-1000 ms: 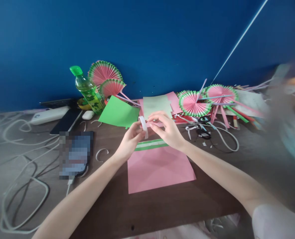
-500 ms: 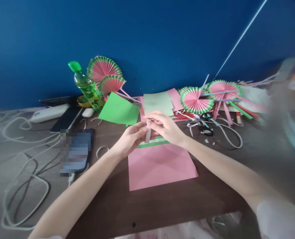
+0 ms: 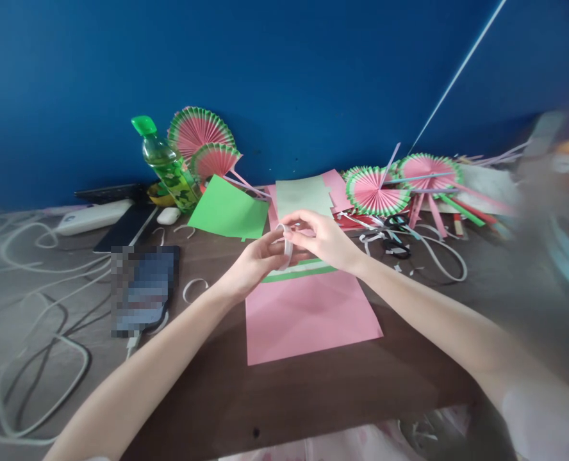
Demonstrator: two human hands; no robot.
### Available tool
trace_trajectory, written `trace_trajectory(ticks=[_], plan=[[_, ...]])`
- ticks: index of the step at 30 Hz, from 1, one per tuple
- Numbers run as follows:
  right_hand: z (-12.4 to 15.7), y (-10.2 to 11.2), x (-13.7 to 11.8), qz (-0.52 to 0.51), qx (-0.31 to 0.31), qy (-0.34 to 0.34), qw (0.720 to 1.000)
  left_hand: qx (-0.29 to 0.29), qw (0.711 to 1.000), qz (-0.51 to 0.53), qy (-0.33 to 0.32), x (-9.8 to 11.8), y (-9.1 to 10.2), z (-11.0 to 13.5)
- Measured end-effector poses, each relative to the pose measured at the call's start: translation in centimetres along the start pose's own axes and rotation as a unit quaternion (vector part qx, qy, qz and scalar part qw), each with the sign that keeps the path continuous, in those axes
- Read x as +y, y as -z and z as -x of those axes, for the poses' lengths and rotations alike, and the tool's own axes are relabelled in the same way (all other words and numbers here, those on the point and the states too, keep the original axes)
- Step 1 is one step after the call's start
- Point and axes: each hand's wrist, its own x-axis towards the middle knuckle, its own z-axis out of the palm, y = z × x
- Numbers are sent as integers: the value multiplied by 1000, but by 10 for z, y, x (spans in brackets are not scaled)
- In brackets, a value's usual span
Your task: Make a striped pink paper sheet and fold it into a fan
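Both hands meet above the far edge of a pink paper sheet [image 3: 308,317] lying on the dark table [image 3: 313,390]. My left hand [image 3: 253,262] and my right hand [image 3: 320,238] pinch a small white tape roll [image 3: 286,246] between their fingertips. A green and white strip [image 3: 304,270] runs along the sheet's far edge, just under the hands.
A green bottle [image 3: 166,165] and pleated pink-green paper fans [image 3: 200,137] stand at the back left, more fans [image 3: 375,191] at the back right. A green sheet [image 3: 229,214], scissors [image 3: 395,246], paper scraps, a phone [image 3: 143,288] and white cables [image 3: 39,307] lie around.
The tape roll has turned between the fingers and both hands have shifted slightly toward the far side. The pink sheet has not moved.
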Motion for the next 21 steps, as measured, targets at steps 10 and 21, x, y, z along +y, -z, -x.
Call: trace_trajectory(ticks=[10,21], plan=[[-2,5,2,-1,61,44,997,8,999,-46,10,0,-1,1],[0,9,-6,-45,70,58,995,2,991,-135,-9,0,3,2]])
